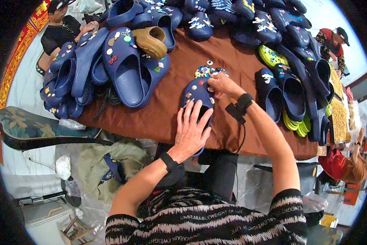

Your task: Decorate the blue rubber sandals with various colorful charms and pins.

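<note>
1. The navy clog (198, 94), dotted with charms, lies toe-away at the desk's (232, 136) near edge, heel apparently overhanging; a hard push at the toe could tip or skid it.
2. The left hand (192, 131) lies spread across its upper and opening – if that flat hold slackens, the shoe could twist.
3. The right hand (225, 85) is curled at the toe's right side; whether it pinches a charm I cannot tell. A slanting press might pop one loose.
4. Loose charms (203, 72) sit just beyond the toe – a careless knuckle could scatter them.
5. The dangling wrist cord (242, 136) could snag.
</note>
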The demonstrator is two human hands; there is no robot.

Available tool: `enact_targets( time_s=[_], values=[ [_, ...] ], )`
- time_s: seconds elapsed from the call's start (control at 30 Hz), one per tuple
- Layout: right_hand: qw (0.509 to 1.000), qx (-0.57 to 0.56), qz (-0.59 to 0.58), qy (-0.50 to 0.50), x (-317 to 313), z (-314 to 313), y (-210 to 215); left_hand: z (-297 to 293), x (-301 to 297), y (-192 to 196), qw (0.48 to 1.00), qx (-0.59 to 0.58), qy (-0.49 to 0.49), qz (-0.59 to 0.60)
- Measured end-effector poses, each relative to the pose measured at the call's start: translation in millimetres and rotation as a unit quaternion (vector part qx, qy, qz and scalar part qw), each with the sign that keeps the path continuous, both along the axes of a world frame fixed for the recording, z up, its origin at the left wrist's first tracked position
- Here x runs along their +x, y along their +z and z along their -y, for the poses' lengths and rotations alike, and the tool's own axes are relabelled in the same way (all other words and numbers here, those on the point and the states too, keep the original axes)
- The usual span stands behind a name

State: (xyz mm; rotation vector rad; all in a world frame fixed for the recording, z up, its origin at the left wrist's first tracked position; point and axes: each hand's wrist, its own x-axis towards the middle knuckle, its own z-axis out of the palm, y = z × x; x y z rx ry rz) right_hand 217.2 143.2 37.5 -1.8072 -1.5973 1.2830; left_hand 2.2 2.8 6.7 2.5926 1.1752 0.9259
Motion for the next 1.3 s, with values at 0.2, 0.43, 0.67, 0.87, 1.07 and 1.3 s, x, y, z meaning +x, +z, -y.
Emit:
enact_targets(
  time_s=[0.2,0.43,0.67,0.87,1.07,1.3],
  values=[
    [0.985,0.032,-0.159,-0.066,3.4,10.0,-16.0,-0.1,0.1,1.0,1.000,0.005,-0.008,-0.003],
    [0.966,0.017,0.240,0.095,-19.6,4.4,36.5,-1.2,-2.3,-2.1,1.000,0.000,-0.007,0.000],
    [0.935,0.066,0.328,0.119,-22.2,-6.6,34.4,-2.3,-0.8,0.0,1.000,-0.003,-0.011,-0.003],
    [0.986,-0.012,0.102,0.134,1.1,-10.8,6.8,-2.9,-4.5,2.0,1.000,-0.003,-0.006,-0.011],
    [0.956,-0.009,-0.292,-0.035,22.1,8.3,-19.8,-2.9,2.8,0.2,1.000,0.006,0.012,0.003],
    [0.955,0.111,-0.199,-0.188,29.3,18.8,-29.4,-2.2,5.1,2.9,1.000,0.009,0.008,-0.007]
  ],
)
